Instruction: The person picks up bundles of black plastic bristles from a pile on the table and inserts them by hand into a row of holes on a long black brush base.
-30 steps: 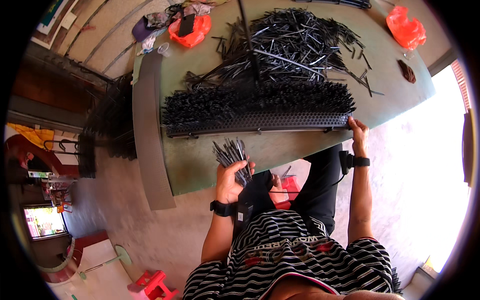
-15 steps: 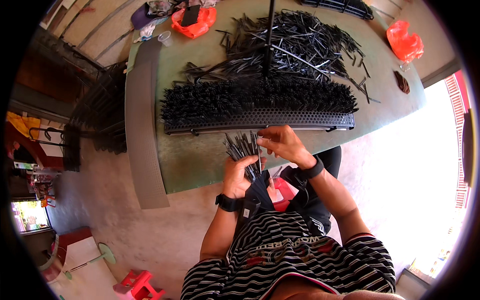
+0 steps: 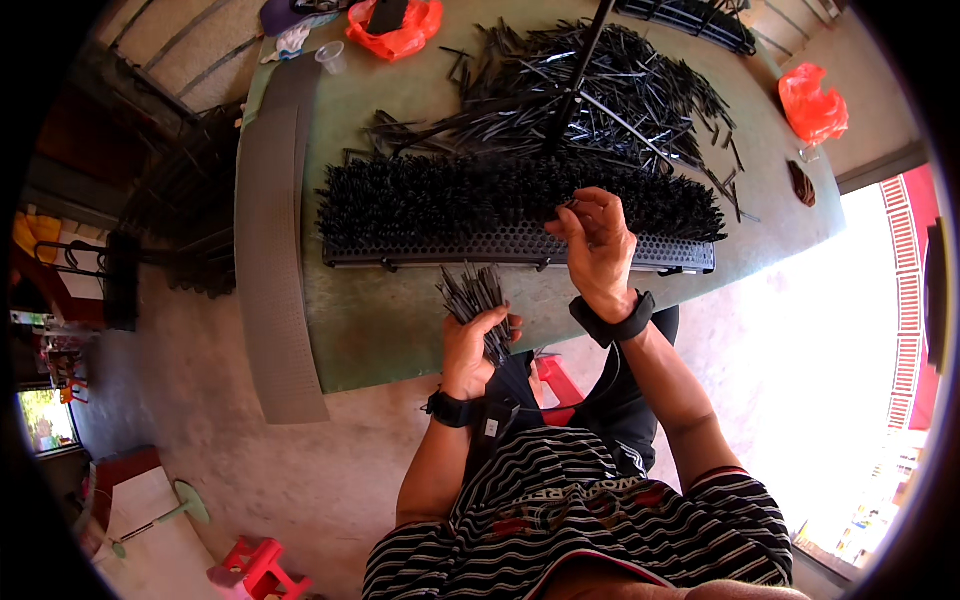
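My left hand (image 3: 468, 352) is closed around a bundle of thin black strips (image 3: 474, 290), their ends fanning out above the thumb, in front of the table's near edge. Across the table lies a long black frame with a perforated strip (image 3: 460, 250), its far part packed with dense upright black bristles (image 3: 420, 198). Over the right half of this frame is my right hand (image 3: 602, 250), thumb and forefinger pinched together at the border between bristles and bare holes. Whatever sits between those fingertips is lost against the dark bristles.
Behind the frame spreads a heap of loose black strips (image 3: 640, 90), crossed by a dark upright rod (image 3: 578, 80). A grey perforated sheet (image 3: 268, 250) runs along the table's left side. Red plastic bags (image 3: 812, 105), a clear cup (image 3: 330, 57) and a brown bundle (image 3: 801, 184) lie around.
My right hand has moved from the bundle up and right to the bristled frame. My left hand stays closed on the strips, almost in place. The view has shifted slightly.
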### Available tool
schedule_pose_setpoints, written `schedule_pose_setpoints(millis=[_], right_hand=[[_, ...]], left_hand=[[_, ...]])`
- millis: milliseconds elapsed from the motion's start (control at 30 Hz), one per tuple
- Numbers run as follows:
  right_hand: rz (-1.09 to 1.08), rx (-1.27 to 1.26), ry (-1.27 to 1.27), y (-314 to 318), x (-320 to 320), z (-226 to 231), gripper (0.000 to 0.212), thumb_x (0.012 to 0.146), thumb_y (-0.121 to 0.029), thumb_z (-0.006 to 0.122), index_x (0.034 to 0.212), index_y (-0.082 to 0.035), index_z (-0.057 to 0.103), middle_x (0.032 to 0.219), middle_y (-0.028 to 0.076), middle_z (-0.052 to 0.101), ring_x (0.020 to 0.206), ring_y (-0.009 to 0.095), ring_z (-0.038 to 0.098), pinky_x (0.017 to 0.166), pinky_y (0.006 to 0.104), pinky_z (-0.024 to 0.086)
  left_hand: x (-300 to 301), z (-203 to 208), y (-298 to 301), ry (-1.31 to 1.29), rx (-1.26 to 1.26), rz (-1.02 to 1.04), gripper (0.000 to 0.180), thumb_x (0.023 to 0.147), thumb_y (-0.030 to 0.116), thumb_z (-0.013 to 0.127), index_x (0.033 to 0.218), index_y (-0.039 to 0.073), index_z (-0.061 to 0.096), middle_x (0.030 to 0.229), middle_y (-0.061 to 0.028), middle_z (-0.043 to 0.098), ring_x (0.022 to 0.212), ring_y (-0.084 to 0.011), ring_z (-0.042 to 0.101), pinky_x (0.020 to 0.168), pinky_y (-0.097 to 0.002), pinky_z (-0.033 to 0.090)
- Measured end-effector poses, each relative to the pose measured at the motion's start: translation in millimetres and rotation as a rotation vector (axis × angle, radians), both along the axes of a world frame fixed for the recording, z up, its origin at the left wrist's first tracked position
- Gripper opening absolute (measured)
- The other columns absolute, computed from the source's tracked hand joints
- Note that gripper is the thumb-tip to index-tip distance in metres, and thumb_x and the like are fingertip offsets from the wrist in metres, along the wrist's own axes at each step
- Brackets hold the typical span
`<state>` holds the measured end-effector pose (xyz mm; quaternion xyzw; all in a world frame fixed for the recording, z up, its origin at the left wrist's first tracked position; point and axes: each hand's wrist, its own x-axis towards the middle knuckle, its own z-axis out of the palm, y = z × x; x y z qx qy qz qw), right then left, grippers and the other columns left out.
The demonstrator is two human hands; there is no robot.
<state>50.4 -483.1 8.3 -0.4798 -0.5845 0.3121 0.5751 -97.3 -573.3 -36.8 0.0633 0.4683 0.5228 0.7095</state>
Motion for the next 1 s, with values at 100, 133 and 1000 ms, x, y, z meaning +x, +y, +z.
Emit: schedule_pose_setpoints(millis=[100,133,1000], right_hand=[[0.022,0.011,-0.044,5.8,-2.8,-4.8,0.018,0.085,0.003,0.054,0.101,0.002,0.048,0.082,0.011,0.064,0.072,0.015,0.066,0.058,0.0217,0.051],[0.032,0.012,-0.061,7.4,-3.5,-6.2,0.017,0.085,0.003,0.054,0.101,0.002,0.048,0.082,0.012,0.064,0.073,0.015,0.066,0.059,0.0219,0.051],[0.017,0.073,-0.219,15.6,-2.0,-11.0,0.016,0.082,0.001,0.059,0.096,0.002,0.051,0.077,0.011,0.063,0.066,0.015,0.065,0.055,0.0228,0.051]], left_hand=[[-0.5,6.3,0.9,-0.038,0.000,0.050,0.016,0.077,-0.001,0.061,0.092,-0.004,0.058,0.082,-0.0129,0.063,0.067,-0.0247,0.064,0.054,-0.0324,0.053],[-0.9,7.5,1.0,-0.043,0.001,0.056,0.017,0.077,-0.001,0.061,0.093,-0.003,0.058,0.081,-0.0129,0.063,0.067,-0.0247,0.064,0.054,-0.0323,0.053],[7.6,8.4,-2.1,-0.042,-0.016,0.140,0.023,0.073,-0.006,0.062,0.096,-0.002,0.057,0.075,-0.0123,0.062,0.059,-0.0239,0.063,0.048,-0.0318,0.050]])
